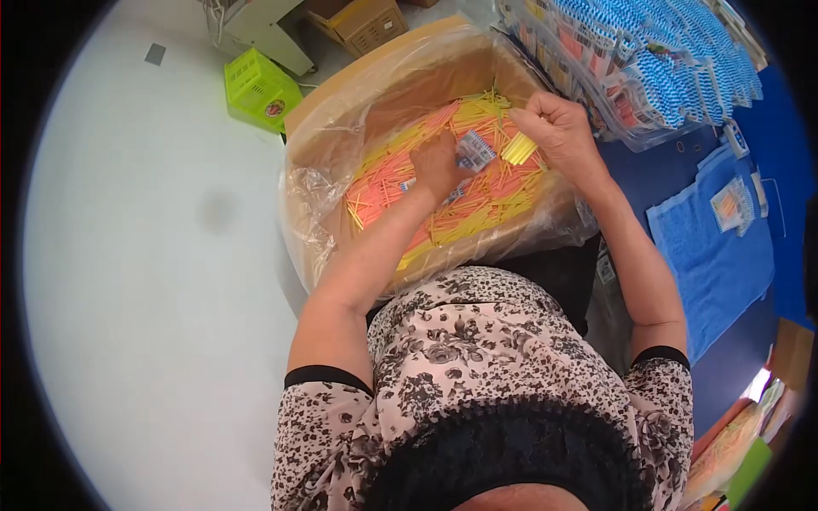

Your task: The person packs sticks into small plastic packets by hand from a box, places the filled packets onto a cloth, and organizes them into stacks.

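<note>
A cardboard box lined with clear plastic holds many thin pink and yellow sticks. Inside it, my left hand is at a small printed packet, fingers bent around its near edge. More printed packaging shows beneath that hand. Over the box's right side, my right hand is closed on a small bundle of yellow sticks, which points down to the left.
A clear plastic bin full of blue-striped packets stands at the upper right. Below it, a blue towel carries a filled packet. A green basket and a smaller carton stand beyond the box.
</note>
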{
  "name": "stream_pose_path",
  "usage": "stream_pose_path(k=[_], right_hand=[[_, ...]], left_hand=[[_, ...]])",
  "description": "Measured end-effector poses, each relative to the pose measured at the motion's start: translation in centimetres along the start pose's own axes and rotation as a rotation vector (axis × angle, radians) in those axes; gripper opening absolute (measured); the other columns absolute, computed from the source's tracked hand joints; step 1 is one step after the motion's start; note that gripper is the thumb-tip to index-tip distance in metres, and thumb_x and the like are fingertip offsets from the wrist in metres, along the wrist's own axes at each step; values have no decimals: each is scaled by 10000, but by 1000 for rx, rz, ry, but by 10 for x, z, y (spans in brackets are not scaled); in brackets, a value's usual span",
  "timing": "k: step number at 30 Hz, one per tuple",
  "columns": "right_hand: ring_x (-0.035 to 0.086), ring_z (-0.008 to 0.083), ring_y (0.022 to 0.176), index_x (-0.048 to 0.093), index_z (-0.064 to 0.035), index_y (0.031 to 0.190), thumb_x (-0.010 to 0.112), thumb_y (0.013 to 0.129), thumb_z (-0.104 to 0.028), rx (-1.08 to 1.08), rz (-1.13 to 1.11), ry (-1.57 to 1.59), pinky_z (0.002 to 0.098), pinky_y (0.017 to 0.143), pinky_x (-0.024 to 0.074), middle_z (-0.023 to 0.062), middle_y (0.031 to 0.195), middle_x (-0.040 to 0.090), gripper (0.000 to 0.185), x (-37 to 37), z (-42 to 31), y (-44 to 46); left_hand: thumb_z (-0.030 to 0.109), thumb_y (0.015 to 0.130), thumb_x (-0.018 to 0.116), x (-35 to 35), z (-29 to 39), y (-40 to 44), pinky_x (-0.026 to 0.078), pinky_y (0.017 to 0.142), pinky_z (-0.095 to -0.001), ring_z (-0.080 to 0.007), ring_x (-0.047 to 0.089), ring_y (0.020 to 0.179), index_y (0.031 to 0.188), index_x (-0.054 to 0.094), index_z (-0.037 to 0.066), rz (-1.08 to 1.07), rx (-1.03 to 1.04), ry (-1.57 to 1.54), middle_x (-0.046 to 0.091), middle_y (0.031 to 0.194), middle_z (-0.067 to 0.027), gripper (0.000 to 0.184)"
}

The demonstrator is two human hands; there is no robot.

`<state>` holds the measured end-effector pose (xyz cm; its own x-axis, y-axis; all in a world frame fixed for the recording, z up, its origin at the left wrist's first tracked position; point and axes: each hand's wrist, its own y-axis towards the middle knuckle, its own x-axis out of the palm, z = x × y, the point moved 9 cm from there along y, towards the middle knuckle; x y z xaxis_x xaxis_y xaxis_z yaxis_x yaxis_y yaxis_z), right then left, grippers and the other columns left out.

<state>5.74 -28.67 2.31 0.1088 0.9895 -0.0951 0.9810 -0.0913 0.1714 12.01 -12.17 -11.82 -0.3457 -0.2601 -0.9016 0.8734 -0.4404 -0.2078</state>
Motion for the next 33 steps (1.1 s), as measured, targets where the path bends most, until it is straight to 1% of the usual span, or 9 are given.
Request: stream_pose_path(k=[3, 8, 11, 12, 15, 19, 23, 26, 33], right_hand=[[382, -4, 593, 474, -74, 639, 637, 869, -116, -64, 14, -66, 192, 494, 293, -86, 612, 429, 285, 1, 3, 0], [368, -2, 605, 491, -58, 636, 644, 856, -122, -47, 36, -137, 199, 506, 304, -81, 608, 429, 275, 1, 8, -6], [387, 18, 606, 515, -29, 654, 654, 838, -143, -8, 25, -151, 218, 528, 346, -60, 603, 444, 257, -2, 13, -7], [377, 10, 590, 507, -42, 647, 650, 846, -132, -11, 27, -133, 211, 508, 323, -71, 601, 438, 260, -3, 14, -7], [357, -7, 558, 493, -68, 633, 641, 861, -109, -21, 13, -106, 197, 470, 278, -92, 597, 428, 275, -2, 13, -6], [352, -5, 534, 488, -81, 625, 639, 867, -126, -12, -55, -197, 199, 455, 268, -91, 592, 431, 288, 8, 7, -9], [371, -5, 523, 478, -97, 631, 633, 875, -143, 103, -132, -120, 190, 450, 269, -88, 589, 442, 292, 13, 6, -11], [386, -3, 500, 472, -113, 649, 625, 880, -152, 288, -168, 32, 186, 426, 256, -86, 589, 455, 279, 13, 11, -14], [420, 4, 491, 486, -108, 672, 612, 886, -142, 351, -206, 142, 183, 406, 284, -62, 625, 505, 251, 26, -7, -2]], left_hand=[[305, 578, 831, -23, 8, -9, 392, 809, -473, -320, 583, 936, 1019, 577, 65, 311, 56, 48, 651, 954, -111, 563], [293, 636, 798, -26, 12, -14, 370, 832, -481, -319, 606, 866, 960, 641, 51, 333, 144, 120, 671, 856, -112, 434], [238, 772, 721, -18, 1, -9, 438, 763, -418, -234, 634, 749, 908, 674, 17, 89, 61, -421, 668, 767, -93, 263], [238, 772, 721, -25, 2, -13, 438, 763, -418, -234, 634, 749, 908, 674, 17, 94, 56, -427, 668, 767, -93, 263], [172, 874, 628, -35, 13, -35, 489, 620, -309, -131, 616, 654, 906, 664, -2, -74, 15, -1195, 663, 742, -62, 181], [103, 905, 582, -49, 15, -54, 474, 500, -231, -69, 585, 614, 912, 662, -18, -56, 88, -1276, 656, 748, -35, 145], [102, 856, 660, -52, 11, -63, 514, 614, -229, -78, 609, 663, 918, 674, -20, -47, 11, -1334, 675, 795, -43, 137], [91, 835, 682, -46, 10, -64, 512, 591, -227, -75, 604, 644, 921, 675, -18, -69, 19, -1409, 676, 797, -47, 139], [81, 794, 723, -44, 18, -61, 492, 550, -215, -67, 591, 626, 922, 683, -8, -176, 16, -1464, 675, 790, -47, 161]])
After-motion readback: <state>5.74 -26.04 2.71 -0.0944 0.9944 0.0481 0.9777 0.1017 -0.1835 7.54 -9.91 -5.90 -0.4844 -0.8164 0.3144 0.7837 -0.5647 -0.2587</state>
